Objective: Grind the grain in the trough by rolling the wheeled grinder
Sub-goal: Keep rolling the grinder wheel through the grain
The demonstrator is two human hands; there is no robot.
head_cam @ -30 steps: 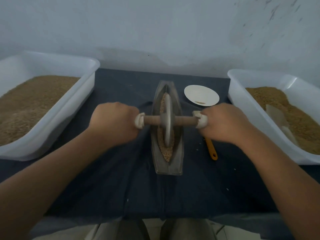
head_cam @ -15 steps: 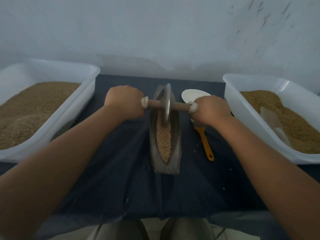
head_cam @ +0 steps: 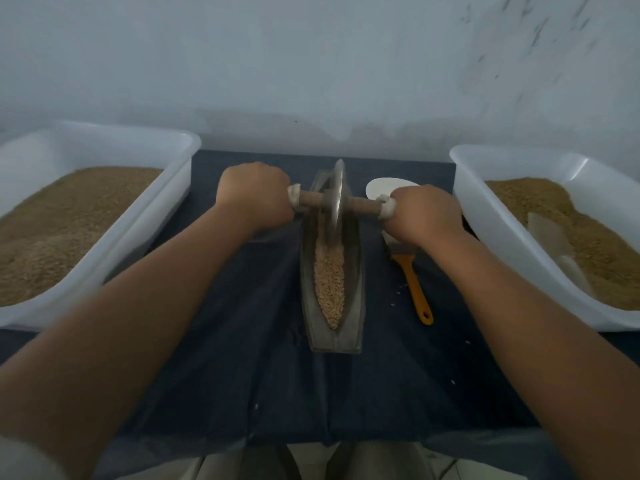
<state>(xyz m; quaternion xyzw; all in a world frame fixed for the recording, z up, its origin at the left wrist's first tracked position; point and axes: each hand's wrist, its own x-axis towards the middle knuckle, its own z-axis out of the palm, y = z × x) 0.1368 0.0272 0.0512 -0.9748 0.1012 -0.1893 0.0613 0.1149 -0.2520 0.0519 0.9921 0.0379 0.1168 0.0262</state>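
A narrow boat-shaped metal trough (head_cam: pixel 354 306) lies lengthwise in the middle of the dark cloth. Pale grain (head_cam: pixel 329 282) fills its groove from the middle to the near tip. The wheeled grinder (head_cam: pixel 336 199), a thin metal disc on a wooden axle, stands upright in the trough's far end. My left hand (head_cam: pixel 254 197) is closed around the axle's left end, my right hand (head_cam: pixel 424 214) around its right end. White wrapping shows at both handle ends beside my fists.
A white bin (head_cam: pixel 145 209) of brown grain stands at the left, another white bin (head_cam: pixel 485 209) with grain and a pale scoop at the right. A white dish (head_cam: pixel 381 188) and an orange-handled brush (head_cam: pixel 415 289) lie right of the trough. The wall is close behind.
Both hands pushed the grinder from the trough's middle to its far end a second ago; since half a second ago it has stayed near that far end.
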